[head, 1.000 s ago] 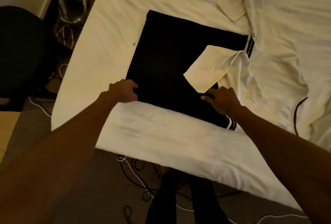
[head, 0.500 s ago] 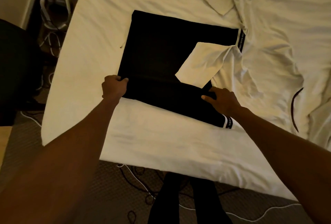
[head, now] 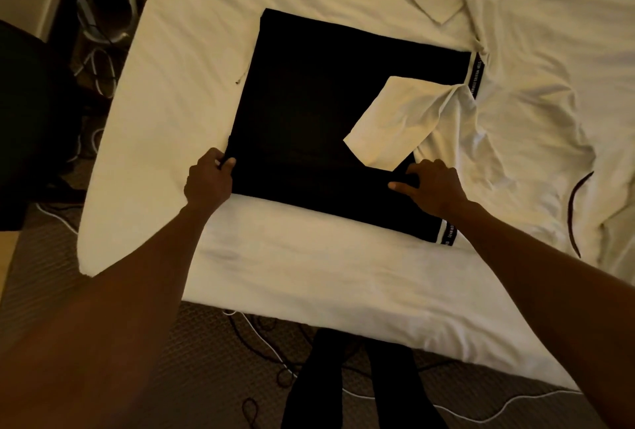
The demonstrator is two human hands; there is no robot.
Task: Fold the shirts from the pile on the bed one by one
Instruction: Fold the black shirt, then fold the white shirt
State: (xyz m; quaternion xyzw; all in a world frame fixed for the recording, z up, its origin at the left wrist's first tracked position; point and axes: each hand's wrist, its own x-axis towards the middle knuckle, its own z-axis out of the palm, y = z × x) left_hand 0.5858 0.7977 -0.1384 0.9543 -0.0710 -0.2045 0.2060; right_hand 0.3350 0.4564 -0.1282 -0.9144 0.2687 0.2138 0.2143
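The black shirt lies flat on the bed, spread between the two hands and away beyond them, with a faint crease running across it from one hand to the other. The left hand pinches the shirt's left edge, its fingers curled round the cloth. The right hand, well apart from the left, grips the shirt near its right side, fingers bent into the fabric and thumb stretched along it. Just beyond the right hand, a sleeve of a white shirt lies across the black shirt. The rest of the white shirt is rumpled to the right of that hand. Below both forearms, cables trail on the floor.
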